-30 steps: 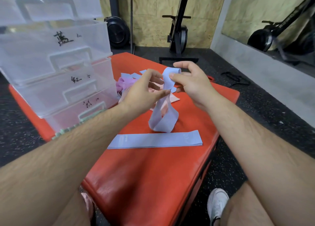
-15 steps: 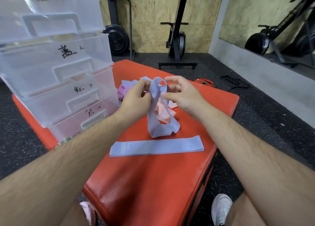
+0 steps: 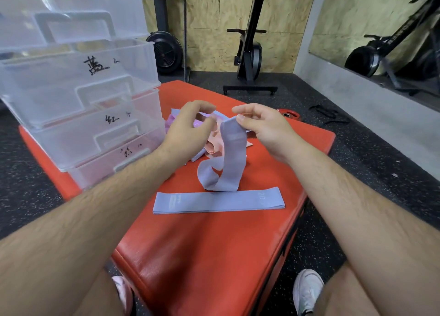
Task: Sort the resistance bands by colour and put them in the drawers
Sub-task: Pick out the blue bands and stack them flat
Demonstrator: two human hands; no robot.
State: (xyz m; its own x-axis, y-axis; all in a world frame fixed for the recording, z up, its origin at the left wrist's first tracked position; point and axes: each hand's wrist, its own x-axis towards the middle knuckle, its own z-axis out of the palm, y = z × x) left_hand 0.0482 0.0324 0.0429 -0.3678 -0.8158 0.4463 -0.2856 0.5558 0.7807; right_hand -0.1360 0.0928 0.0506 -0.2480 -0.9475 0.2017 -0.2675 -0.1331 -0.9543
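On the far left of my view the clear plastic drawers (image 3: pixel 78 96) stand stacked on the left part of the red pad (image 3: pixel 214 256), each front marked with handwritten characters. Just right of them my left hand (image 3: pixel 188 130) hovers with its fingers curled toward the thumb. I cannot tell whether they pinch anything or only curl in the air. Behind and under that hand lies a loose heap of bands (image 3: pixel 213 146), pink, purple and pale blue, on the far middle of the pad. Next to the right, a lavender band (image 3: pixel 234 153) hangs upright, with its lower loop folded onto the pad. My right hand (image 3: pixel 264 127) pinches its top end between thumb and fingertips. Nearer to me, a second lavender band (image 3: pixel 219 200) lies flat and straight across the pad, just beneath the hanging loop. Past my right hand, a red weight plate (image 3: pixel 287 114) sits at the pad's far edge.
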